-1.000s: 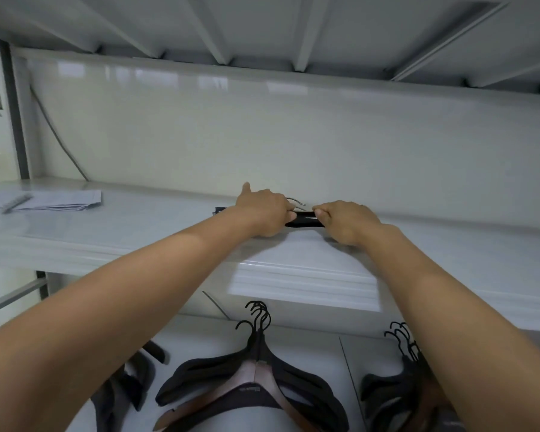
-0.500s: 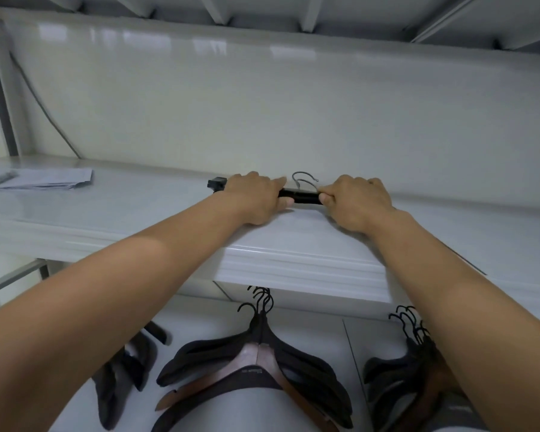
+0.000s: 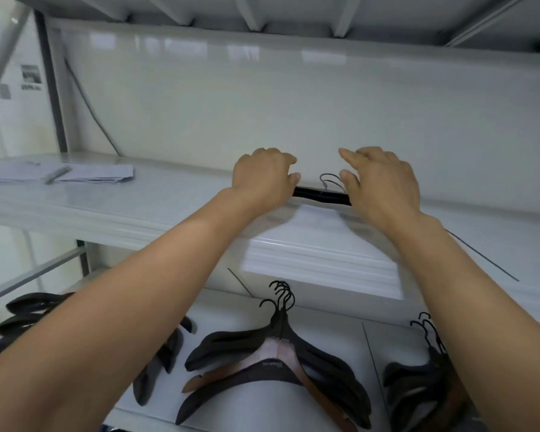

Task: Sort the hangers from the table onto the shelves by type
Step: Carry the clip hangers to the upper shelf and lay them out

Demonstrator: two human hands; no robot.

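A black hanger (image 3: 321, 195) lies flat along the back of the upper shelf (image 3: 169, 207), its wire hook (image 3: 328, 181) pointing at the rear wall. The left hand (image 3: 262, 179) covers its left end, fingers curled down round the bar in a grasp. The right hand (image 3: 384, 185) is over the right end with fingers stretched and loose, gripping nothing; its palm hides that end.

Further left on the same shelf sit papers (image 3: 94, 174) with a grey stick (image 3: 56, 175) across them. A thin wire (image 3: 480, 257) lies on the shelf to the right, and a cable (image 3: 91, 110) runs down the wall.

On the lower shelf (image 3: 337, 325) are three piles of hangers: a middle pile (image 3: 231, 344) of black and wooden ones, a left pile (image 3: 35, 302) and a right pile (image 3: 418, 378), the side two partly hidden by the forearms.

A small label (image 3: 273, 364) on a middle hanger is too small to read, as are the notices (image 3: 31, 75) on the far-left wall.
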